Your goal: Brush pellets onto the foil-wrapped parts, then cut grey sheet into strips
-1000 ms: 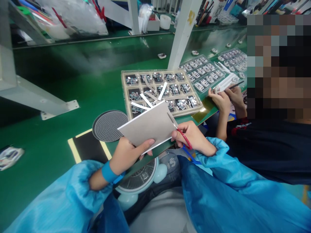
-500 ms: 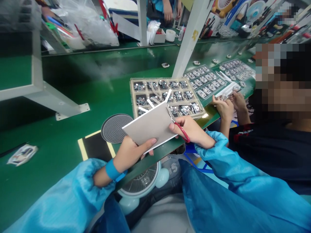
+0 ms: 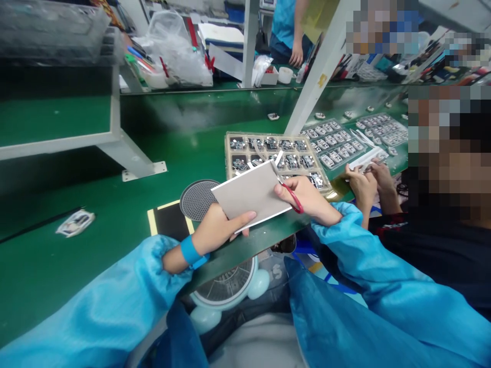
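head view shows us first the largest thing, the green worktop [image 3: 184, 143], which goes across most of the width. on it, ahead of the hands, we see the compartment tray [image 3: 227, 153]. next in size is the grey sheet [image 3: 249, 197] with white edges; it is held tilted above the near part of the worktop and hides from us a part of the tray. to the left of the sheet lies the dark mat [image 3: 169, 222] with yellow edges, and the round perforated disc [image 3: 197, 199] is at its upper right corner. the left hand [image 3: 220, 222] pinches the sheet at its lower left, with the thumb on top. the right hand [image 3: 301, 194] is closed around the red handle of the scissors [image 3: 297, 204], whose blades are at the right edge of the sheet; how far they are apart, we cannot tell. smaller is the white piece [image 3: 75, 223] at far left. smallest are the silvery parts [image 3: 293, 161], which lie in the compartments of the tray.
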